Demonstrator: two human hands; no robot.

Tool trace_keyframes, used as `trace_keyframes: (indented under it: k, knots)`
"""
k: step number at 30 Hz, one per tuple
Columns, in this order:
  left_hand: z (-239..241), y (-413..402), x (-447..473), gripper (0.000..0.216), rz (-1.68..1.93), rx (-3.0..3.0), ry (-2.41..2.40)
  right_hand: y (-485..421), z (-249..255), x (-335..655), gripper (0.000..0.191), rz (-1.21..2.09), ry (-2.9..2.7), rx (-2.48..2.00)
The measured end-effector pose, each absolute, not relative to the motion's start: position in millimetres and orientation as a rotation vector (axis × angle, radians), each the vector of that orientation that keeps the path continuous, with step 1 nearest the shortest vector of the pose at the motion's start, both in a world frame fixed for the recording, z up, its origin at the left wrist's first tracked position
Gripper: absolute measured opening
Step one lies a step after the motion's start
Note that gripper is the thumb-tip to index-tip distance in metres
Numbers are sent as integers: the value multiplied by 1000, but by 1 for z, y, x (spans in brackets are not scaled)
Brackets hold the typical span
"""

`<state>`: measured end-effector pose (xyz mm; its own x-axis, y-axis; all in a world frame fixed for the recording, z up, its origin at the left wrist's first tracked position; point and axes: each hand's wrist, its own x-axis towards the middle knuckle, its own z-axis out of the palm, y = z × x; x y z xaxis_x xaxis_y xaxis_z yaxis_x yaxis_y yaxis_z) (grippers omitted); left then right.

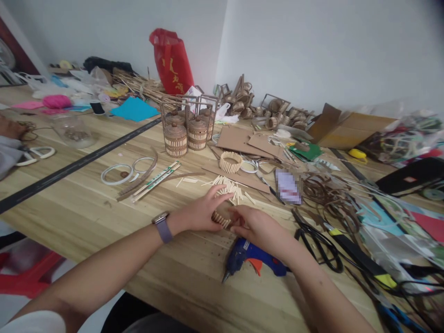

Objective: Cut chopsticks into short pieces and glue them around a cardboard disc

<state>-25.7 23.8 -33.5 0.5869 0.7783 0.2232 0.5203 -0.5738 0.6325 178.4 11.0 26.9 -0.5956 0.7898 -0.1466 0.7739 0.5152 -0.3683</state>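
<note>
My left hand [204, 210] is closed around the left side of a small ring of short wooden sticks [222, 218], fingers curved over its far and near edges. On the ring's right side, my right hand [253, 226] pinches the rim; the fingertips partly hide what they grip. Loose short sticks [232, 187] lie in a pile just beyond the ring. A finished-looking stick ring [231, 162] stands behind that pile. Below my right hand, a blue glue gun [243, 254] with an orange trigger rests on the table, its nozzle pointing toward me.
Lidded stick-and-cardboard baskets [175, 138] stand farther back. Tape rolls [117, 175] and wrapped chopsticks [157, 180] lie to the left. Black scissors [319, 240], a cutter knife [360, 256] and brown strips [326, 194] crowd the right. Another person's sleeve [9, 152] shows at far left.
</note>
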Motion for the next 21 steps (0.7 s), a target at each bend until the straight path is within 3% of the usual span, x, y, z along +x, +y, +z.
trace_keyframes:
  k: [8, 13, 17, 21]
  knots:
    - [-27, 26, -30, 105, 587, 2254, 1014, 8, 53, 209, 4, 809, -2901, -1691]
    - [-32, 21, -22, 115, 680, 2275, 1132, 1, 46, 212, 13, 812, -2955, -1777]
    - [-35, 15, -17, 108, 696, 2318, 1203, -2, 32, 223, 24, 965, -2829, -1663]
    - [-34, 13, -15, 100, 713, 2326, 1233, -6, 22, 238, 20, 1169, -2682, -1503]
